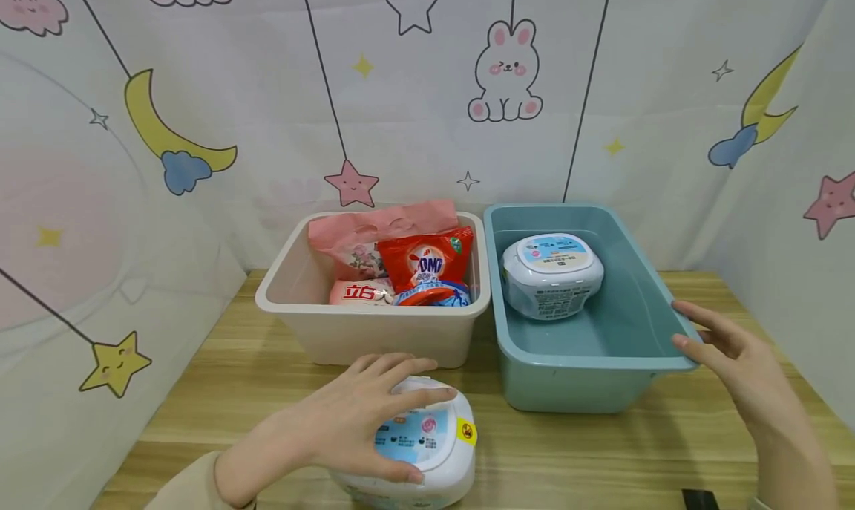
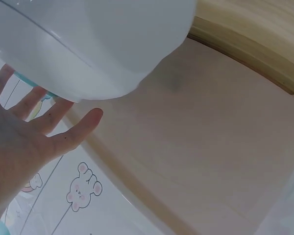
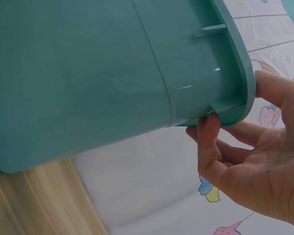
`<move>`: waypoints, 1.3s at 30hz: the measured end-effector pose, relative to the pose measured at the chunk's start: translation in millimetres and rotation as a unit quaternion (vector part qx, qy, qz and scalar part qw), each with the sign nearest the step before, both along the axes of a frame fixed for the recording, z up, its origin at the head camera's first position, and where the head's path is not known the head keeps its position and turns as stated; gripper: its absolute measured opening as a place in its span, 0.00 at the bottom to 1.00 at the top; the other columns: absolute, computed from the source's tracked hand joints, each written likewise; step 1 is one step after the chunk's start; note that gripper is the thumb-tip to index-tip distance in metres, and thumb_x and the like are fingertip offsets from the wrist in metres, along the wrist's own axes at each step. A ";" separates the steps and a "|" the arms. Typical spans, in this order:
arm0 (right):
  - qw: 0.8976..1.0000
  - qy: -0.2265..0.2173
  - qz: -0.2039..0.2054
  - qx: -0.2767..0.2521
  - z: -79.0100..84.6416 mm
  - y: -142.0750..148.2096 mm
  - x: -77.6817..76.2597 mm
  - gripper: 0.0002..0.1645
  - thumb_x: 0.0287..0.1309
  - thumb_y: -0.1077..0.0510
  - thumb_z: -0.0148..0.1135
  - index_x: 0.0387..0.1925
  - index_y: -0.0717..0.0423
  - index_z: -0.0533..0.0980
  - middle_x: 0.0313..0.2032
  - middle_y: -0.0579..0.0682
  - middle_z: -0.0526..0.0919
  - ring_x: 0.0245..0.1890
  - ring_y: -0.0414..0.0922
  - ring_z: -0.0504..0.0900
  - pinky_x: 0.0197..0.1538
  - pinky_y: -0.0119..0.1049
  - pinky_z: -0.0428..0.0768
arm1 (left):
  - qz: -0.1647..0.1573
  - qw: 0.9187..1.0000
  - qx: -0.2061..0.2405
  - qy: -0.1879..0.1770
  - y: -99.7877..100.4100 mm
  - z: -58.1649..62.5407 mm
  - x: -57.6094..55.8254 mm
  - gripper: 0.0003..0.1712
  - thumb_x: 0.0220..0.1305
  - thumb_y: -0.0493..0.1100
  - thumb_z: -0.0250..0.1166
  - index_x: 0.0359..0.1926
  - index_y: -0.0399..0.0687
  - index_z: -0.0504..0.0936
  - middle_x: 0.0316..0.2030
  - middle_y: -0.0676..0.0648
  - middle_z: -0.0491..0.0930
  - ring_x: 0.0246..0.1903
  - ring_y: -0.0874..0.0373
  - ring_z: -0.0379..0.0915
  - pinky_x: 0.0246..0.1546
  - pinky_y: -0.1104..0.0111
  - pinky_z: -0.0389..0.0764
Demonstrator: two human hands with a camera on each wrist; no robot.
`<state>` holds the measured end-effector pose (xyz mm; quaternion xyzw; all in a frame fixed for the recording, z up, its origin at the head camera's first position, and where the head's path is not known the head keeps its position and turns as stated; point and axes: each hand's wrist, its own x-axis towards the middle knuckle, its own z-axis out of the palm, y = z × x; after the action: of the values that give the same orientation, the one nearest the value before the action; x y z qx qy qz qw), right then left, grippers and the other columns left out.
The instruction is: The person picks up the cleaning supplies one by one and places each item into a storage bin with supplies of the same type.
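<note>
A white plastic tub (image 1: 461,450) with a blue label and a yellow sticker is at the front centre. Across its lid lies my left hand (image 1: 374,413), fingers spread and fairly straight. From below, the left wrist view shows the tub's smooth white side (image 2: 112,44) beside the spread fingers (image 2: 81,134). My right hand (image 1: 741,361) grips the near right corner of the teal bin (image 1: 588,384). In the right wrist view, some fingers (image 3: 209,139) curl under the rim. A similar white tub (image 1: 554,272) sits inside that bin, toward its back left.
Left of the teal bin stands a cream bin (image 1: 381,332) holding a pink bag (image 1: 387,224), a red bag (image 1: 427,257) and other packets. Both bins rest on a wooden table (image 1: 220,391) before a printed curtain (image 1: 414,109). A small black object (image 1: 699,499) lies at the front right.
</note>
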<state>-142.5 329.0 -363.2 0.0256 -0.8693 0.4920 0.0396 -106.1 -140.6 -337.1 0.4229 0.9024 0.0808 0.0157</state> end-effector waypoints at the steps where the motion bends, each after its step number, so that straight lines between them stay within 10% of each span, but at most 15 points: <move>1: 1.000 0.000 -0.002 -0.002 -0.2 -0.1 -0.1 0.33 0.68 0.51 0.53 0.72 0.38 0.57 0.55 0.25 0.65 0.46 0.26 0.68 0.43 0.18 0.58 | 0.000 1.000 0.000 -0.004 -0.1 -0.2 -0.1 0.45 0.51 0.82 0.51 0.70 0.82 0.55 0.70 0.56 0.58 0.68 0.54 0.54 0.64 0.48 0.63; 17: 0.982 0.005 0.016 -0.187 -2.4 -3.2 -3.5 0.32 0.65 0.62 0.57 0.69 0.46 0.64 0.48 0.33 0.71 0.43 0.27 0.71 0.49 0.16 0.57 | 0.008 0.997 -0.027 -0.066 -2.4 -5.7 1.4 0.48 0.46 0.79 0.60 0.69 0.89 0.51 0.72 0.57 0.54 0.68 0.51 0.53 0.61 0.43 0.64; 39: 0.981 -0.006 0.015 -0.194 -0.6 -2.8 -1.6 0.33 0.65 0.62 0.57 0.69 0.47 0.64 0.55 0.30 0.66 0.46 0.26 0.68 0.55 0.16 0.55 | 0.007 0.995 -0.025 -0.091 -5.4 -11.0 0.9 0.53 0.42 0.76 0.66 0.69 0.89 0.49 0.72 0.53 0.54 0.66 0.52 0.54 0.59 0.45 0.66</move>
<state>-144.1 326.2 -363.8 0.0271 -0.7574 0.6517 0.0310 -105.2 -146.0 -348.1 0.4072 0.9018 0.0966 0.1081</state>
